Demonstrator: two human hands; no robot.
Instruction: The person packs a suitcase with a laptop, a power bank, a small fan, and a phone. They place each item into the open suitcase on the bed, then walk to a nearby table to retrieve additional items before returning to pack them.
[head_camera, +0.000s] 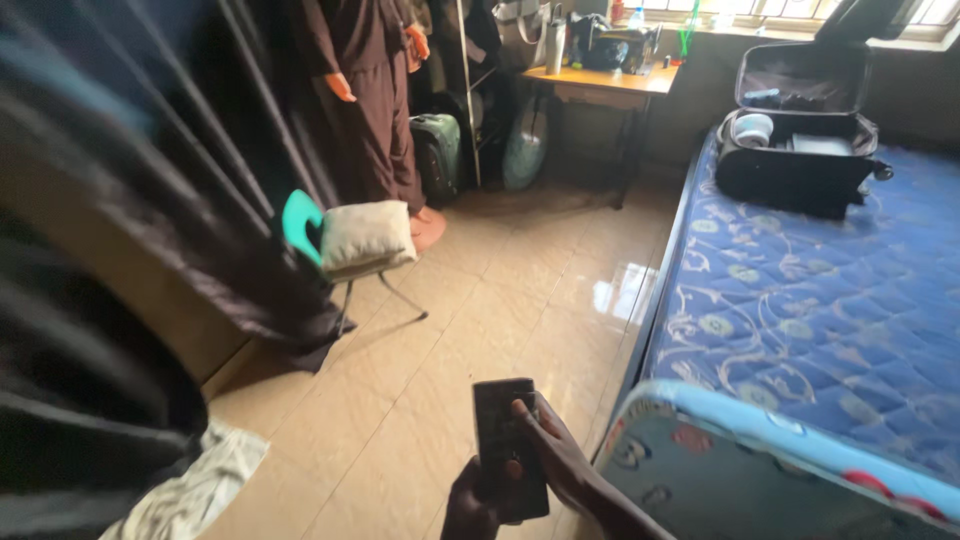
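- Dark, flat phone (510, 445) is sitting low in the frame's centre, above the tan tiled floor (480, 300), just left of the bed corner; we are holding it in both hands.
- Our right hand (560, 460) is wrapping the phone's right edge, thumb lying across its face, fingers curled closed behind it — probably so the thumb can reach the screen.
- Our left hand (475, 500) is propping the phone's bottom corner, thumb on the lower face; it is mostly cut off by the frame edge, so we cannot tell how the other fingers are curling.
- Blue patterned mattress (800, 300) is lying bare at our right, and a black suitcase (800, 150) is resting open on its far end, lid propped against the wall.
- A green chair (310, 235) with a beige cushion (365, 238) is standing mid-floor beside dark curtains (200, 180).
- Another person in a brown robe (365, 100) is standing at the back, near a wooden desk (605, 85).
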